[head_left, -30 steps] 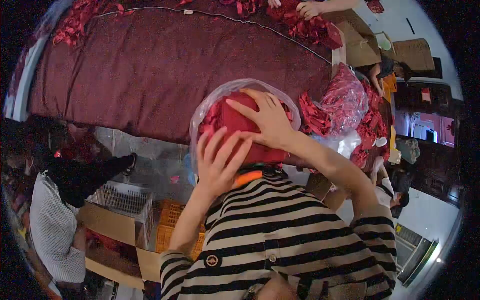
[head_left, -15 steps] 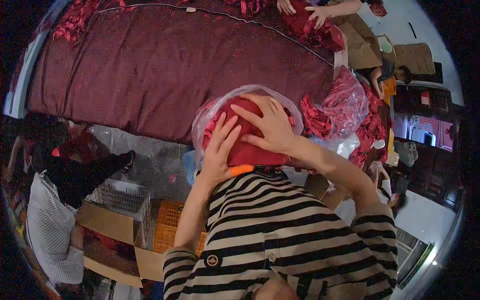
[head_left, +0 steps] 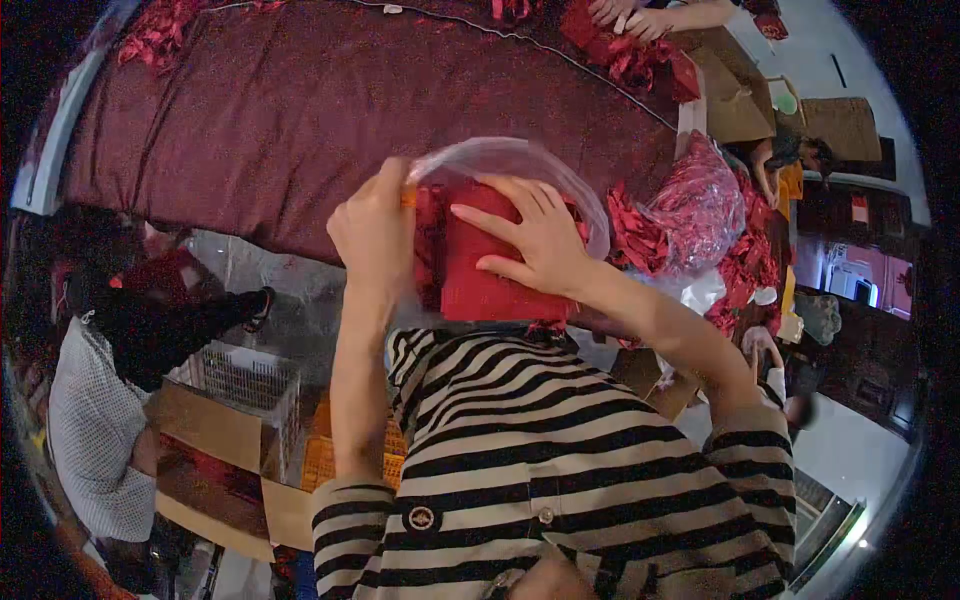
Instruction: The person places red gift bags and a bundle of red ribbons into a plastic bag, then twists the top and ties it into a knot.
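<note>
In front of my body sits a clear plastic bag [head_left: 592, 232] with red items in it. On top lies a flat red piece [head_left: 480, 290], perhaps folded cloth or card; its kind is not plain. My right hand [head_left: 545, 235] rests on this piece with fingers spread, pressing from above. At the bag's left rim, my left hand [head_left: 372, 232] is closed, apparently gripping the plastic edge. Something orange shows at its thumb, partly hidden. Darker red strips stand between the left hand and the flat piece.
A dark red cloth covers the long table [head_left: 250, 130]. To the right lie a filled clear bag [head_left: 700, 205] and loose red ribbons [head_left: 640, 235]. Another person's hands [head_left: 640, 18] work at the top right. Cardboard boxes [head_left: 215, 425] and a grey crate [head_left: 245, 375] stand lower left.
My left hand has left the top of the red piece and moved up and left to the bag's rim, closing there. The right hand stays on the red piece.
</note>
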### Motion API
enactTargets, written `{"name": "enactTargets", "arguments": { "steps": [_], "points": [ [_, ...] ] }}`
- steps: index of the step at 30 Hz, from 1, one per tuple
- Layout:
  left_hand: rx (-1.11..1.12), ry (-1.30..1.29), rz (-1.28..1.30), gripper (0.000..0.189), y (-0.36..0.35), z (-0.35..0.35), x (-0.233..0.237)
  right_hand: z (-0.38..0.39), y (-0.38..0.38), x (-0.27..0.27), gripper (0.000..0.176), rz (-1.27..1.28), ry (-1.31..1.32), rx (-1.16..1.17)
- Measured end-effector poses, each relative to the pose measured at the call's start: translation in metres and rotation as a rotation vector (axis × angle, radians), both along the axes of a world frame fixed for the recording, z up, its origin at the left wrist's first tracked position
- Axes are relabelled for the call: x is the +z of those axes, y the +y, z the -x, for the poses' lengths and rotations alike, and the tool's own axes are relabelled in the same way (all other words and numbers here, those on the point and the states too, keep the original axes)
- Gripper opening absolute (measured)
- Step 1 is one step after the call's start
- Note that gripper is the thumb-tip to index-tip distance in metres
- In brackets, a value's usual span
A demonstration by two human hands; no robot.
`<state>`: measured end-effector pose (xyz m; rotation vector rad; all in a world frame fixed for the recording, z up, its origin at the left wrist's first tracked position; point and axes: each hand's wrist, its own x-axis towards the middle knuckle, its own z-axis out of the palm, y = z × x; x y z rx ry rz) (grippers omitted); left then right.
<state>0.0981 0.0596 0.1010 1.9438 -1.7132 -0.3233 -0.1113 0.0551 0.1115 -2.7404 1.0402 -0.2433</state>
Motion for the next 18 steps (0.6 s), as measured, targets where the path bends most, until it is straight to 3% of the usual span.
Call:
{"name": "enactTargets", "arguments": {
  "steps": [4, 6, 7, 8, 10, 12, 14, 16, 18],
  "points": [
    [-0.075, 0.173, -0.029, 0.021, 0.003, 0.009, 0.025, -0.001, -0.002, -0.004, 0.056, 0.012, -0.030, 0.007],
    [-0.183, 0.624, -0.015, 0.023, 0.013, 0.009, 0.036, 0.001, -0.002, -0.010, 0.056, 0.062, -0.068, -0.012],
    [-0.166, 0.783, -0.141, 0.033, 0.021, 0.008, 0.050, 0.001, -0.002, -0.009, 0.055, 0.047, -0.091, -0.022],
    [-0.164, 0.778, -0.144, 0.033, 0.031, 0.006, 0.062, 0.001, -0.001, -0.009, 0.055, 0.044, -0.096, -0.021],
    [-0.089, 0.444, -0.240, 0.043, 0.055, 0.003, 0.079, 0.001, 0.001, -0.010, 0.054, 0.038, -0.027, -0.043],
    [-0.107, 0.278, -0.147, 0.052, 0.077, 0.001, 0.063, 0.001, 0.002, -0.012, 0.055, -0.011, -0.034, -0.049],
    [-0.060, -0.161, -0.083, 0.054, 0.094, 0.002, 0.050, 0.003, -0.001, -0.014, 0.056, -0.059, -0.041, -0.059],
    [-0.064, -0.068, -0.137, 0.051, 0.107, 0.006, 0.044, 0.005, -0.001, -0.019, 0.054, 0.002, -0.065, -0.046],
    [0.095, 0.163, -0.500, 0.041, 0.114, 0.009, 0.040, 0.005, -0.003, -0.021, 0.053, 0.067, -0.089, -0.035]
  ]
}}
